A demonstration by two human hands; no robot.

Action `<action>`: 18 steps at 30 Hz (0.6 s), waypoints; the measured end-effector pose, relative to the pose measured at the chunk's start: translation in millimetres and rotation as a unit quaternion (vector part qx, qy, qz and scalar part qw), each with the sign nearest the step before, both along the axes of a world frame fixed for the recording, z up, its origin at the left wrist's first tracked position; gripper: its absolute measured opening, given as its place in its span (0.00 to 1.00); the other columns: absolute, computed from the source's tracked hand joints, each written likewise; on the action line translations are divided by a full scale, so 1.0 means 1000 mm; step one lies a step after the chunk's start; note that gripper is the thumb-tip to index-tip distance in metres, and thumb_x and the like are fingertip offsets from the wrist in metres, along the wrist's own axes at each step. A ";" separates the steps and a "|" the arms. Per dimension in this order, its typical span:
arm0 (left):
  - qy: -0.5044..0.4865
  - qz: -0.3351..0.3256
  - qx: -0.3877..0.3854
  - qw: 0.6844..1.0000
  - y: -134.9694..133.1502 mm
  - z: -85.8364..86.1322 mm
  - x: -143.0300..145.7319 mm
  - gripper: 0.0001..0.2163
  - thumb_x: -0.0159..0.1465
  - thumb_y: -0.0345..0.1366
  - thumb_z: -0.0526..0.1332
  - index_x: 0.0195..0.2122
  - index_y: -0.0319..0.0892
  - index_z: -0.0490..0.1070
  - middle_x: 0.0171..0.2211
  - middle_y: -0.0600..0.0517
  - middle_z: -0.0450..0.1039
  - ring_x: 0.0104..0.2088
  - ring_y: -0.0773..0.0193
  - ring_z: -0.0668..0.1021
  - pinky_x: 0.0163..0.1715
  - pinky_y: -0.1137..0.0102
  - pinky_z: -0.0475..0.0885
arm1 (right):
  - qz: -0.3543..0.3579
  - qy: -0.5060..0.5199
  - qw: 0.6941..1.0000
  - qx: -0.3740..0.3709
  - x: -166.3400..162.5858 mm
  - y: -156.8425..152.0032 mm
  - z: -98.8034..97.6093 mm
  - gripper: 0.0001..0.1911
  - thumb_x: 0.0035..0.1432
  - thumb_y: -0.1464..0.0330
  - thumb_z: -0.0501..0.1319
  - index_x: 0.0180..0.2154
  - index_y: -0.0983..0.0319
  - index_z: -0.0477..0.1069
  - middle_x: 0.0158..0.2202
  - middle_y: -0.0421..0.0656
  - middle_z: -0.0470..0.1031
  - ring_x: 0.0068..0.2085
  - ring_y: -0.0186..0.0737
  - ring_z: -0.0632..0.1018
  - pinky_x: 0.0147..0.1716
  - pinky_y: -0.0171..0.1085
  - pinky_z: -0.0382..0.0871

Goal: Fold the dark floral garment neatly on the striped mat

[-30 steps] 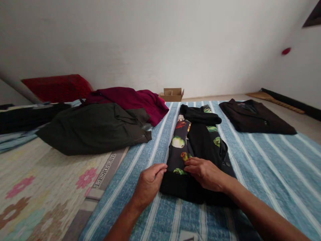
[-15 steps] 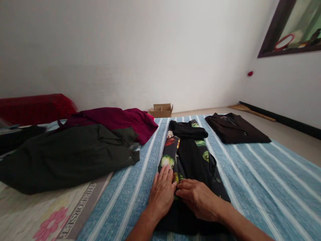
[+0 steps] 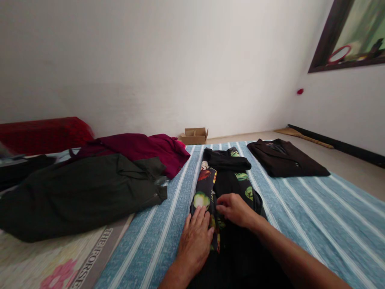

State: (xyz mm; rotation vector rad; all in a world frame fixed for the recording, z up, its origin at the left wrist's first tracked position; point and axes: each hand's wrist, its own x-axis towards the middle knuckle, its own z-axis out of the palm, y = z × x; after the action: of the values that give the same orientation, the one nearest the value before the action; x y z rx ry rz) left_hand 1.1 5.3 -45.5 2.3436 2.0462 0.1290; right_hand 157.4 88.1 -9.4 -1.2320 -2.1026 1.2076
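A long black garment with a fruit print (image 3: 226, 180) lies folded lengthwise on the blue striped sheet (image 3: 306, 216), running away from me. My left hand (image 3: 195, 240) rests flat on its near left edge, fingers stretched out. Just to the right, my right hand (image 3: 234, 208) lies on the middle of the garment with its fingers bent and pressed on the cloth. A black sleeve is folded across the garment's far end (image 3: 226, 159).
A dark green garment (image 3: 81, 193) and a maroon one (image 3: 141, 147) lie heaped at the left, with a red cushion (image 3: 42, 133) behind. A folded dark brown garment (image 3: 285, 158) sits at the far right. A small cardboard box (image 3: 194, 135) stands by the wall.
Both hands have slid farther up the printed garment from its near end. My left hand went from curled at the edge to flat on the cloth. The camera tilted up.
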 end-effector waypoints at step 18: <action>-0.025 -0.009 0.031 0.999 -0.002 0.001 0.000 0.19 0.60 0.32 0.54 0.53 0.39 0.64 0.60 0.44 0.59 0.61 0.52 0.60 0.54 0.52 0.64 | -0.155 0.002 0.959 -0.236 -0.058 0.074 -0.029 0.11 0.52 0.74 0.58 0.19 0.65 0.64 0.10 0.38 0.64 0.09 0.31 0.65 0.07 0.28 0.56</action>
State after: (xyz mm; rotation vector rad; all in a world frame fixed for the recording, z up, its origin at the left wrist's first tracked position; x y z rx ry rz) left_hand 1.1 3.6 -44.9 2.3668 2.0273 0.2530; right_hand 99.5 162.2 -38.4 -1.6837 -1.5765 1.6044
